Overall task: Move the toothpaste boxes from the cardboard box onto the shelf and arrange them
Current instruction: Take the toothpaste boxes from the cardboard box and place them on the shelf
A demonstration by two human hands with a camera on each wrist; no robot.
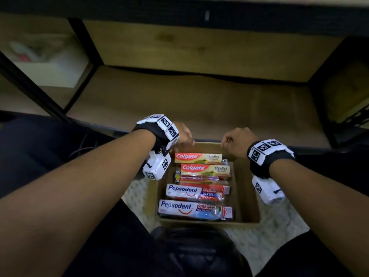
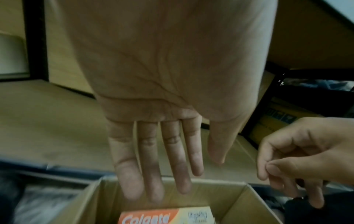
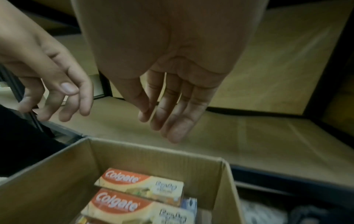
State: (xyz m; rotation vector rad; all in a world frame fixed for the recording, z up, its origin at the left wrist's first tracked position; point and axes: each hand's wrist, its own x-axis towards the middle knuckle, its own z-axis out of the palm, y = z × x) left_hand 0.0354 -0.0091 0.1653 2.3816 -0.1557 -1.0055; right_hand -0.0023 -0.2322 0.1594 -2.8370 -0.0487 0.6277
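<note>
Facing you is a low wooden shelf (image 1: 199,100) in a black metal frame (image 1: 34,90), its board bare and its back panel pale plywood, with a dim white bin (image 1: 50,66) in the bay off beyond your left hand (image 1: 182,134). Below both hands sits the open cardboard box (image 1: 246,196) on a pale speckled rug (image 1: 279,232), with your dark trouser legs to either side. Your left hand hangs over the box's far rim with fingers (image 2: 151,159) straight and together, holding nothing. Your right hand (image 1: 237,139) hovers just across from it, over the far right corner, fingers (image 3: 172,109) loosely drooping and also empty. Directly under your fingertips lies the nearest toothpaste box, an orange and cream one reading "Colgate" (image 1: 197,157), and a second Colgate box (image 1: 205,169) lies just behind it toward your body. Closer still to you are two white and red boxes marked "Pepsodent" (image 1: 194,192), the nearer one (image 1: 194,209) also showing "BERLUBANG", while the other carries "10X". Between the two brands a red pack (image 1: 201,179) is partly hidden; its label cannot be read.
</note>
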